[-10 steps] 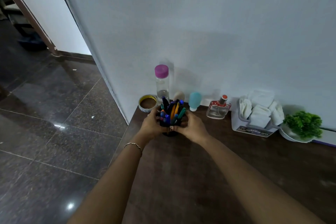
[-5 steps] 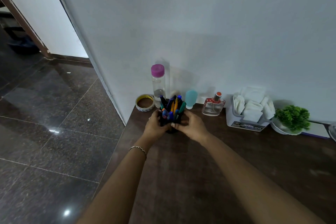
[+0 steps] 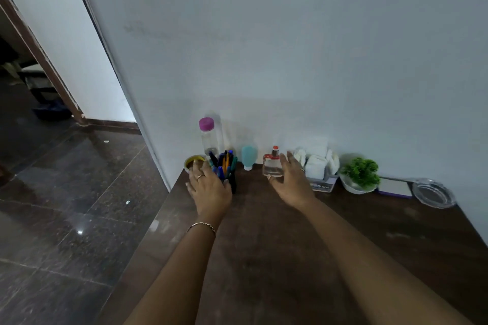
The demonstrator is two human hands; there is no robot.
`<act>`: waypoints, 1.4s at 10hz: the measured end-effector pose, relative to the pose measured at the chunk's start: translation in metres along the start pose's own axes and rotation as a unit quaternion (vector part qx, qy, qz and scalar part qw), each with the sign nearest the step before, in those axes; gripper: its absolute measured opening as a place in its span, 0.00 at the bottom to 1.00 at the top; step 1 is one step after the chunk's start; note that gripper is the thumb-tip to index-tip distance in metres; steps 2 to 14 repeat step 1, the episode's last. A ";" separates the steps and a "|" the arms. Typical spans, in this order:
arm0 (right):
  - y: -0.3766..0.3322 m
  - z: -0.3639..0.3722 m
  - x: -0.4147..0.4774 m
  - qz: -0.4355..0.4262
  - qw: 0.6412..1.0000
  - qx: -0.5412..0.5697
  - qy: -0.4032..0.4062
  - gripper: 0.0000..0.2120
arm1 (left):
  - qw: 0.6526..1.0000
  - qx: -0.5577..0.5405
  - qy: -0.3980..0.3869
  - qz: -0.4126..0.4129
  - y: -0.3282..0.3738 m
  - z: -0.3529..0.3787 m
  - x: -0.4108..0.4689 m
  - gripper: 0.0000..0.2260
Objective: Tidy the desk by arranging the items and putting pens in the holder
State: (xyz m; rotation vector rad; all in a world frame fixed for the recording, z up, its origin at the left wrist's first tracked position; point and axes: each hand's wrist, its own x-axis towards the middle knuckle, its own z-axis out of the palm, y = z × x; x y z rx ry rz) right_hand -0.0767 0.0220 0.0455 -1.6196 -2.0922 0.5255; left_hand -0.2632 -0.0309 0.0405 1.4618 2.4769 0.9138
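- The black pen holder [image 3: 231, 182] is standing upright just left of the frame's centre, at the far edge of the dark brown wooden desk [image 3: 264, 245], close to the wall; it is carrying a bunch of coloured pens [image 3: 225, 162].
- The coloured pens are standing with their long axes near vertical, fanning slightly, upper ends pointing up along the wall; no loose pen is showing on the desk, so that part is looking finished, by my judgement.
- The left hand [image 3: 210, 188] is hovering flat, fingers straight and spread, gripping nothing; its thumb side is just beside the holder, its fingertips over the yellow-rimmed round tin [image 3: 194, 159].
- The right hand [image 3: 291, 183] is hanging wide open and empty, just beside the square glass perfume bottle with a red cap [image 3: 271, 166]; whether the thumb is touching it, I cannot tell.
- Running rightward along the wall are a clear bottle with a pink cap [image 3: 208, 137], a small teal tube [image 3: 249, 157], a grey box of white folded tissues [image 3: 317, 163], a green plant in a white bowl [image 3: 360, 173], a white notebook [image 3: 394, 187] and a clear glass dish [image 3: 433, 192]; probably only fine straightening is remaining.
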 end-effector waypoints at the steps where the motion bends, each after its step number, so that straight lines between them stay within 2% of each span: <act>1: 0.003 -0.060 -0.011 -0.024 0.996 -0.045 0.075 0.35 | 0.991 0.040 0.039 0.122 0.049 -0.021 -0.013 0.33; 14: 0.003 -0.060 -0.011 -0.024 0.996 -0.045 0.075 0.35 | 0.991 0.040 0.039 0.122 0.049 -0.021 -0.013 0.33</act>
